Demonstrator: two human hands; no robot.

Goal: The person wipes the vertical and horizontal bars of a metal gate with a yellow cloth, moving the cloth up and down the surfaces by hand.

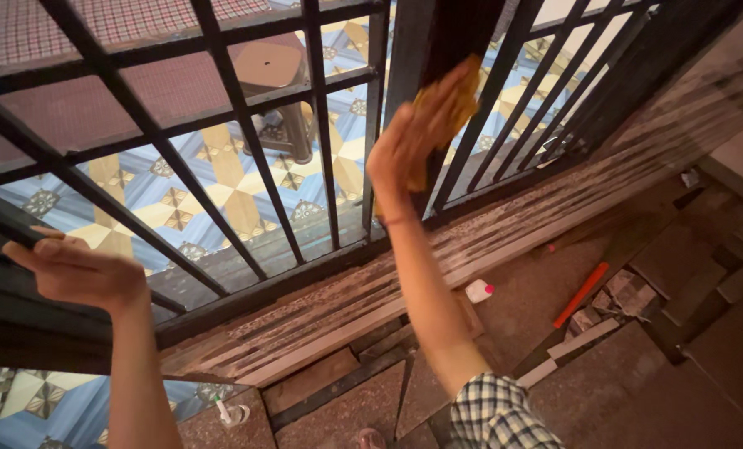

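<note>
My right hand (411, 141) presses a yellow-brown piece of sandpaper or cloth (455, 104) flat against a thick dark upright post (463, 33) of a black metal railing (247, 141). My left hand (80, 270) grips the dark top rail (22, 249) of the railing at the lower left. A checked sleeve (496, 411) covers my right upper arm.
Beyond the bars lies a floor of blue, yellow and white patterned tiles (213, 187) with a brown stool (276, 79). Below the railing runs a worn ledge (438, 266). On the rough ground lie a small white bottle (478, 290), a red tool (581, 293) and tile scraps (629, 295).
</note>
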